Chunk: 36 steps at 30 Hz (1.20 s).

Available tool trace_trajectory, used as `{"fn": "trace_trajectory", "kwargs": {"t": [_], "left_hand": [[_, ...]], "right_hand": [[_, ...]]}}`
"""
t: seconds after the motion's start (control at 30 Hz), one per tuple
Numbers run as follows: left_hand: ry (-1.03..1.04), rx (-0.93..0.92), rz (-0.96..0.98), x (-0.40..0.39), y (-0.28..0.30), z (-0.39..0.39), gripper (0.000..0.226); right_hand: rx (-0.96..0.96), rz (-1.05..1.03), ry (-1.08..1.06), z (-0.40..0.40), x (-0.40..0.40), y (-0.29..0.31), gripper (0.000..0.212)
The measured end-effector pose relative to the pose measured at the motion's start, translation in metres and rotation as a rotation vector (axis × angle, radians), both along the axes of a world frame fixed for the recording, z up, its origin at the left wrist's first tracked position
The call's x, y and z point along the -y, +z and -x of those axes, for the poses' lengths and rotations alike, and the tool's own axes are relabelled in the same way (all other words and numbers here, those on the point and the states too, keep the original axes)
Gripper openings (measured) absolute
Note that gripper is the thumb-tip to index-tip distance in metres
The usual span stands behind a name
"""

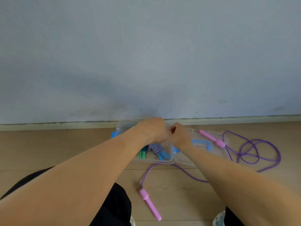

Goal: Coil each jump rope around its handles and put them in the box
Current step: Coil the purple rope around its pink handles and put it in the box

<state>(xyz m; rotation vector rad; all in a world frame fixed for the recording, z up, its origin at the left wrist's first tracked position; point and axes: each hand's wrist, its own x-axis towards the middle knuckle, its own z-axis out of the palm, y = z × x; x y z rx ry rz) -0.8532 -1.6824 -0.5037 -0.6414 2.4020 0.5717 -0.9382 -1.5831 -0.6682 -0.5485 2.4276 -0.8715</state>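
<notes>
A: Status of box (168, 161)?
B: Holds one coiled striped rope (156, 148); green handles (142, 154) beside it.
A: Outstanding?
B: Purple rope (254, 151) lies uncoiled on floor.
A: Hands?
B: Left hand (154, 128), right hand (179, 134) curled over box; grip undeterminable.

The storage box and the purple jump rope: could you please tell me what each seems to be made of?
The storage box looks like clear, glossy plastic: the coiled ropes inside show through its wall, and its latches are opaque blue. The purple jump rope seems a smooth, slightly translucent vinyl cord, lying in loose springy loops on the floor; its pink handles look like matte moulded plastic.
</notes>
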Motion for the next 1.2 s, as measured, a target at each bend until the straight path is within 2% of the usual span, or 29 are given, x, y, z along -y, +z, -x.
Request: {"fn": "trace_trajectory", "kwargs": {"t": [0.1,0.2,0.3,0.43,0.6,0.63,0.7,0.77,0.8,0.83,0.87,0.9,0.97,1.03,1.1,1.17,1.2], "left_hand": [[-0.09,0.019,-0.044,-0.012,-0.006,0.001,0.018],[-0.056,0.013,-0.248,-0.035,-0.023,-0.005,0.027],[-0.103,0.101,-0.331,-0.068,-0.046,-0.01,0.026],[-0.118,0.143,-0.315,-0.112,-0.096,-0.002,0.027],[-0.079,0.161,-0.255,-0.161,-0.152,0.002,0.026],[-0.103,0.154,-0.22,-0.168,-0.163,0.003,0.031],[-0.172,0.079,-0.15,-0.176,-0.179,0.008,0.058],[-0.223,0.032,-0.119,-0.179,-0.191,0.014,0.074],[-0.222,0.058,-0.138,-0.179,-0.198,0.018,0.066],[-0.199,0.099,-0.169,-0.179,-0.204,0.018,0.045],[-0.194,0.164,-0.194,-0.179,-0.208,0.018,0.02],[-0.201,0.198,-0.223,-0.178,-0.213,0.015,0.011],[-0.188,0.209,-0.235,-0.174,-0.225,0.007,0.025],[-0.157,0.23,-0.219,-0.166,-0.232,0.0,0.03],[-0.078,0.265,-0.284,-0.16,-0.233,-0.001,0.034],[0.01,0.297,-0.358,-0.158,-0.227,0.002,0.038],[0.018,0.307,-0.353,-0.158,-0.224,0.006,0.04]], "right_hand": [[0.026,-0.023,-0.096,0.024,-0.054,0.0,0.01],[0.095,-0.181,-0.187,0.044,-0.127,-0.025,0.004],[0.221,-0.379,-0.042,0.042,-0.19,-0.059,0.009],[0.233,-0.569,0.246,0.015,-0.227,-0.112,0.044],[0.135,-0.693,0.431,-0.015,-0.237,-0.144,0.027],[0.199,-0.675,0.466,-0.013,-0.236,-0.136,0.027],[0.393,-0.524,0.483,0.003,-0.231,-0.112,0.021],[0.655,-0.251,0.318,0.033,-0.227,-0.076,0.017],[0.724,-0.14,0.226,0.052,-0.227,-0.058,0.019],[0.75,-0.061,0.151,0.072,-0.231,-0.044,0.02],[0.74,-0.004,0.083,0.094,-0.236,-0.034,0.019],[0.7,0.027,0.007,0.115,-0.241,-0.028,0.018],[0.533,0.0,-0.14,0.148,-0.254,-0.03,0.016],[0.249,-0.241,-0.154,0.171,-0.263,-0.049,0.007],[0.017,-0.538,-0.064,0.173,-0.26,-0.07,0.028],[-0.05,-0.554,-0.001,0.165,-0.245,-0.087,0.053],[-0.073,-0.528,0.041,0.158,-0.233,-0.095,0.058]]}}
